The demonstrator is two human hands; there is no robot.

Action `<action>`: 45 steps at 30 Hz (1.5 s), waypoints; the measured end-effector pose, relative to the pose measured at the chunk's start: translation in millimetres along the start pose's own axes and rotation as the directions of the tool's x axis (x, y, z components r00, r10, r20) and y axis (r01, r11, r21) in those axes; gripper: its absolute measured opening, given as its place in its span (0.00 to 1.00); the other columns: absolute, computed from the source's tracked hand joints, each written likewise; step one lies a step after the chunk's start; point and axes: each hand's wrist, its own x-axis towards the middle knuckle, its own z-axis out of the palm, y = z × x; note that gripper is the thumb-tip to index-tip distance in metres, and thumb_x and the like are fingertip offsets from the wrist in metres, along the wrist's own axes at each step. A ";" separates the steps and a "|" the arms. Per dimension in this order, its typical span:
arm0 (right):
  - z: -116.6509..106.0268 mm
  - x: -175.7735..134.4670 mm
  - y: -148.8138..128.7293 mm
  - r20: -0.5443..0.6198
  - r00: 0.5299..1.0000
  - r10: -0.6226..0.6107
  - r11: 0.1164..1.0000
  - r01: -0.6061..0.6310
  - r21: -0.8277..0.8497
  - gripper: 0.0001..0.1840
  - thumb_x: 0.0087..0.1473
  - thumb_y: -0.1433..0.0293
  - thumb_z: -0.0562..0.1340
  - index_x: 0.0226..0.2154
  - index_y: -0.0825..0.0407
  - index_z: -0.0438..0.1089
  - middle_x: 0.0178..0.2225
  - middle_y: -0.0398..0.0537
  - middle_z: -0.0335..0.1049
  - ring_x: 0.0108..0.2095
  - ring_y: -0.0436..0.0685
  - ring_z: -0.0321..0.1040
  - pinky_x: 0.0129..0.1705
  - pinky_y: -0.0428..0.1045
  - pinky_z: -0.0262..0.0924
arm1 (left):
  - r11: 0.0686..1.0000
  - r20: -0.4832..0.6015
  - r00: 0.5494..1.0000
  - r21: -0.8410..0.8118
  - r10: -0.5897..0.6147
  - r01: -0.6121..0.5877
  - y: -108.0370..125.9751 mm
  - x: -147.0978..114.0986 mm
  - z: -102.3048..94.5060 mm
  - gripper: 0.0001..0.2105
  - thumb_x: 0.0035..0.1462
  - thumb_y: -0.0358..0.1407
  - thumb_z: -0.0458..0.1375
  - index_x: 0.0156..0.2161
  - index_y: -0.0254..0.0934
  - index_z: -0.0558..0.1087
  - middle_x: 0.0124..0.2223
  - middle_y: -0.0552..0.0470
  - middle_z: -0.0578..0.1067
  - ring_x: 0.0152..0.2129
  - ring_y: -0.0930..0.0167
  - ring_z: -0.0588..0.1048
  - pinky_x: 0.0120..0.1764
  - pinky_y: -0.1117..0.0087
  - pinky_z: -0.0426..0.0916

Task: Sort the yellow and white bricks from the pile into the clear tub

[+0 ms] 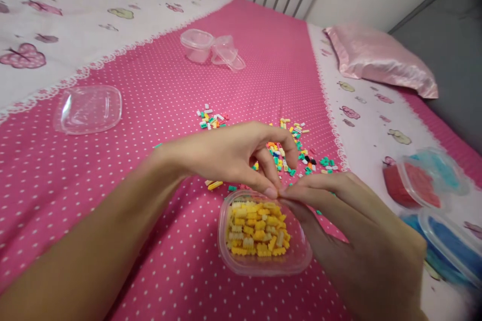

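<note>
My left hand [229, 153] reaches in from the left, its thumb and index finger pinched together and the other fingers curled. My right hand [365, 235] is also pinched, its fingertips meeting those of the left over the far rim of a clear plastic container [297, 261]. Whatever sits between the fingertips is too small and covered to make out. Yellow and cream toy bricks [259, 230] with notched edges fill much of the container. Just beyond my hands lies a loose pile of small mixed-colour bricks [278, 153], partly hidden by my left hand.
A clear lid [90, 110] lies on the pink dotted bedspread [158, 241] at left. Clear empty containers [198, 45] stand farther back. At right are a tub of red pieces [410, 183] and a tub of blue pieces [452, 246]. A pink pillow [380, 57] lies beyond.
</note>
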 end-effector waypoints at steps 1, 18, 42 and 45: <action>-2.0 -0.8 1.4 0.016 1.000 0.006 1.000 -0.005 -0.028 0.05 0.61 0.75 0.64 0.36 0.48 0.75 0.33 0.42 0.77 0.37 0.51 0.72 0.42 0.47 0.62 | 1.000 -0.001 1.000 0.007 -0.002 0.003 0.3 0.8 1.1 0.14 0.56 0.29 0.65 0.45 0.41 0.68 0.34 0.57 0.83 0.34 0.71 0.83 0.35 0.75 0.75; 9.4 -22.5 5.6 0.331 0.923 0.198 0.980 -0.186 -0.070 0.13 0.63 0.71 0.58 0.29 0.45 0.75 0.25 0.36 0.75 0.26 0.51 0.66 0.38 0.55 0.40 | 0.811 -0.315 0.947 0.569 0.060 0.138 -0.9 -7.0 -17.6 0.08 0.57 0.34 0.62 0.43 0.38 0.75 0.36 0.56 0.81 0.33 0.73 0.80 0.35 0.75 0.69; 13.7 -28.2 6.9 0.281 0.947 0.155 0.986 -0.131 -0.102 0.17 0.66 0.69 0.54 0.28 0.46 0.73 0.24 0.39 0.74 0.26 0.53 0.63 0.37 0.56 0.38 | 0.668 -0.453 0.891 0.670 0.022 0.324 -4.3 -19.8 -33.7 0.12 0.58 0.40 0.62 0.45 0.38 0.75 0.38 0.53 0.81 0.33 0.71 0.78 0.30 0.75 0.64; 14.5 -28.5 6.8 0.271 0.952 0.144 0.987 -0.119 -0.109 0.19 0.67 0.69 0.53 0.27 0.46 0.72 0.23 0.40 0.74 0.26 0.53 0.61 0.37 0.56 0.38 | 0.658 -0.457 0.889 0.675 0.018 0.334 -4.2 -20.1 -33.7 0.12 0.57 0.41 0.62 0.44 0.38 0.75 0.39 0.53 0.81 0.33 0.72 0.78 0.30 0.75 0.63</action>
